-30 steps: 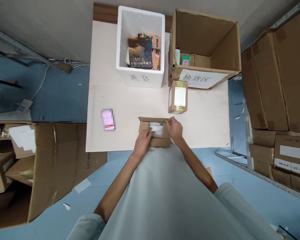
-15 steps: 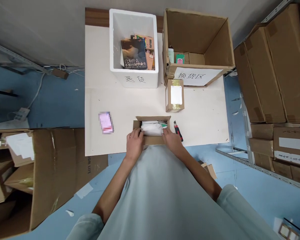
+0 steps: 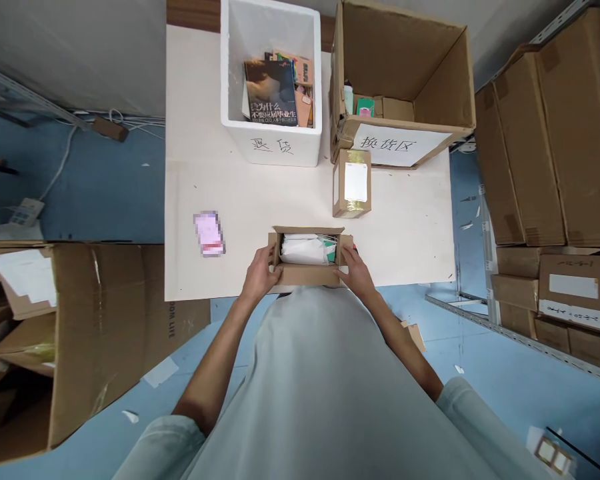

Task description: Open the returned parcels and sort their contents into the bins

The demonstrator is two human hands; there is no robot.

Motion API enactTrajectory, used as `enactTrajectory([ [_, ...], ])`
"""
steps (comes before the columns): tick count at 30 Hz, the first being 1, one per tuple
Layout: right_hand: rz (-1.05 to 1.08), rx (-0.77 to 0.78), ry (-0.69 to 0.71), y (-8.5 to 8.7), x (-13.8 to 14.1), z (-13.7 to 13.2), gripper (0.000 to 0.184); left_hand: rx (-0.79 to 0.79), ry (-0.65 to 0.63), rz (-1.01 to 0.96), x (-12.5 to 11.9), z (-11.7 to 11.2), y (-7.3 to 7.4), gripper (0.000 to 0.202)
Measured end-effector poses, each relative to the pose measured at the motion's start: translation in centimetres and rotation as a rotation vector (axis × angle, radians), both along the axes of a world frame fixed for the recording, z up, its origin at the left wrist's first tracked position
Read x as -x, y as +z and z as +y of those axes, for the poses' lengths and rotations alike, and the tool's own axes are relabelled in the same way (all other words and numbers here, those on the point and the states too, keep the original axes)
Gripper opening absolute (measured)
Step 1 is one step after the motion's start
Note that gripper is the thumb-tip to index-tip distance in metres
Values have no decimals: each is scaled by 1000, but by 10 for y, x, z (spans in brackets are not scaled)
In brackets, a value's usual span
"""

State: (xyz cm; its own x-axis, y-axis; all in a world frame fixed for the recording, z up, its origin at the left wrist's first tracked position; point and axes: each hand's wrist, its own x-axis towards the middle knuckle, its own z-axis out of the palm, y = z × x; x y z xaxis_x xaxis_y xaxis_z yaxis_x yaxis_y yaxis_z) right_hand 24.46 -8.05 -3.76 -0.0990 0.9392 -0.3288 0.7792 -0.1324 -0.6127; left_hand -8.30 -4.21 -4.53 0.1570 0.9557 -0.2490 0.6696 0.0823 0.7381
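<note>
A small cardboard box [image 3: 307,275] stands at the table's front edge with its flaps spread. Inside lies a white, bag-like wrapping [image 3: 301,251], and a green-and-white item [image 3: 331,250] shows at its right end. My left hand [image 3: 260,275] is closed about the left end of the box, thumb near the front flap. At the other end my right hand [image 3: 357,273] grips the right side, fingers on the side flap. A red bit of the utility knife [image 3: 355,247] peeks out by my right fingers; the rest of it is hidden.
Behind are a white foam box [image 3: 280,150] holding books and a large carton [image 3: 403,147] with a few items. A taped parcel [image 3: 353,187] stands before the carton. A pixelated pink object [image 3: 209,233] lies left. Cartons fill the shelf [image 3: 487,267] at right.
Both hands have moved outward from the box's opening to its two ends, and the side flaps now stand outward. More of the contents shows. The view has shifted slightly.
</note>
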Motion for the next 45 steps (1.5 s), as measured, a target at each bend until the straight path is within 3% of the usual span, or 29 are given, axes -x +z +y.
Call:
enactTrajectory([
  [4, -7, -55, 89, 11, 14, 11, 77, -93, -128, 121, -14, 5, 19, 67],
  [7, -60, -32, 165, 17, 37, 30, 78, -52, -242, 213, -40, 16, 29, 66],
  [12, -300, 174, 257, 19, 78, 65, 83, 100, -374, 474, -82, 41, 26, 86],
  [14, -387, 241, 272, 15, 90, 72, 82, 137, -413, 531, -90, 47, 21, 79],
  [17, -445, 298, 289, 6, 98, 74, 66, 155, -444, 560, -94, 48, 16, 50],
  [19, -452, 309, 290, 0, 100, 72, 54, 153, -454, 556, -93, 46, 12, 42],
  [27, -464, 312, 293, -9, 101, 73, 37, 143, -480, 536, -94, 47, 5, 39],
  [33, -468, 279, 324, -3, 104, 72, 40, 127, -500, 538, -92, 45, 9, 43],
  [39, -448, 203, 356, 23, 99, 51, 40, 91, -524, 517, -80, 34, 32, 43],
  [42, -439, 122, 346, 45, 95, 40, 38, 30, -510, 477, -73, 28, 56, 42],
  [45, -424, 6, 310, 74, 91, 39, 30, -43, -474, 429, -68, 30, 91, 37],
])
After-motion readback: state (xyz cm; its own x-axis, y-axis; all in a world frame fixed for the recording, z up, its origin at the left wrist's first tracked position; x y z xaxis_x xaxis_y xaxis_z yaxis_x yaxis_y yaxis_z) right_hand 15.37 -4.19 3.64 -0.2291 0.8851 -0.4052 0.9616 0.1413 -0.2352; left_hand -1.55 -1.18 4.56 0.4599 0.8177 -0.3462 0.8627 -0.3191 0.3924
